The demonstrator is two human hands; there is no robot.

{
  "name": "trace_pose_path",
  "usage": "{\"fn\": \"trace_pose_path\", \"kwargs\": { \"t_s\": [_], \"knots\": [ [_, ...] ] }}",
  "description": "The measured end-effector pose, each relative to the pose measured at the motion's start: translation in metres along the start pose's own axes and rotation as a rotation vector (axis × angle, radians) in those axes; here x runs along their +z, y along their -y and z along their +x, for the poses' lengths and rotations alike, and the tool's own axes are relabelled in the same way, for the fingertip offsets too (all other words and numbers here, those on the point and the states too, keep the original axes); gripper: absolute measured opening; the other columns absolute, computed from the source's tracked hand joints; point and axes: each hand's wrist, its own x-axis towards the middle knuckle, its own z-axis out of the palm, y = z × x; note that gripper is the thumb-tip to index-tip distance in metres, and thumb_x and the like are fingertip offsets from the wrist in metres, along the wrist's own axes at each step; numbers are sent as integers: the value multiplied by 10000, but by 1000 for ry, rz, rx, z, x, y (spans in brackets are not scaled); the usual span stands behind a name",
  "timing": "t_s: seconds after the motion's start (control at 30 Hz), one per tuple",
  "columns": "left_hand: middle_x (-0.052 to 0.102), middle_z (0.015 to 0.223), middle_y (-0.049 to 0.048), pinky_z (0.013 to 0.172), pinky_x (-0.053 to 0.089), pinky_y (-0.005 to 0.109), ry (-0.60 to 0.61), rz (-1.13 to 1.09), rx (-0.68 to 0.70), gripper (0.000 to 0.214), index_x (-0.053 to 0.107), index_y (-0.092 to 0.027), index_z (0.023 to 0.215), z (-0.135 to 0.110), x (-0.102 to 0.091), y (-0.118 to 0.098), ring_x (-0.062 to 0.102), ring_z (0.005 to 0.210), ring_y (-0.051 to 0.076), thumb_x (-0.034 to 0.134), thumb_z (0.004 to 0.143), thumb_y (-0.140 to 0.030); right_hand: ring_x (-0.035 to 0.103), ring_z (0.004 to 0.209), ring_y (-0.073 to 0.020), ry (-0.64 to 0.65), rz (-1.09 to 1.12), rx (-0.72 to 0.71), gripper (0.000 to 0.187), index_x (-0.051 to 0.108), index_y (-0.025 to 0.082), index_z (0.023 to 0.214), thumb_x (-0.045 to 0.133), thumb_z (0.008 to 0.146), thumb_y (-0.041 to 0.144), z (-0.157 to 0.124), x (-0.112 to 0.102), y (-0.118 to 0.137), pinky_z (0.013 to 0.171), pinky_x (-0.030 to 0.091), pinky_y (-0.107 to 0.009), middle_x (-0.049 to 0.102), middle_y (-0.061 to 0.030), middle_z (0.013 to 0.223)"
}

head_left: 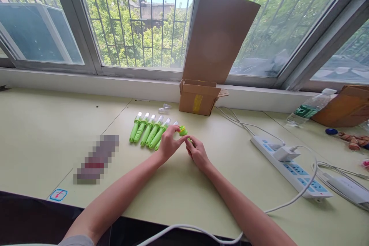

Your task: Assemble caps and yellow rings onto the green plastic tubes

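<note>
Just above the middle of the table, my left hand (169, 143) pinches a green plastic stick (182, 130) near its wide upper end, where a yellow ring shows. My right hand (198, 154) is closed around the lower part of the same stick, most of which the fingers hide. Left of my hands lie several similar green sticks (147, 130) with clear tips, side by side in a slanted row. The nearest one is partly covered by my left hand. Behind the row lies a small clear plastic piece (164, 108).
A cardboard box (198, 99) stands against the window sill. To the right are a white power strip (291, 169) with cables, a plastic bottle (311, 107) and a brown box (344, 107). A blurred-out object (96, 159) lies left of my forearm.
</note>
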Motion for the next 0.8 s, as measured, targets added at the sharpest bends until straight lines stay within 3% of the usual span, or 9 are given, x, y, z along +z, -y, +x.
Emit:
{"fn": "trace_pose_path", "kwargs": {
  "t_s": [0.37, 0.8],
  "knots": [
    [630, 912, 52, 775, 572, 327, 32, -64, 2, 269, 533, -183, 844, 1, -1, -2, 641, 885, 169, 701, 752, -371, 335, 355, -72, 45, 119, 50, 372, 484, 193, 714, 494, 864, 532, -3, -3, 7, 352, 245, -217, 428, 60, 464],
    [632, 958, 63, 793, 582, 342, 46, -142, 19, 274, 528, -184, 847, 1, -1, -4, 643, 899, 168, 721, 736, -344, 340, 335, -78, 72, 117, 67, 365, 505, 186, 746, 461, 871, 526, -2, -5, 5, 345, 258, -218, 445, 59, 436]
  ]
}}
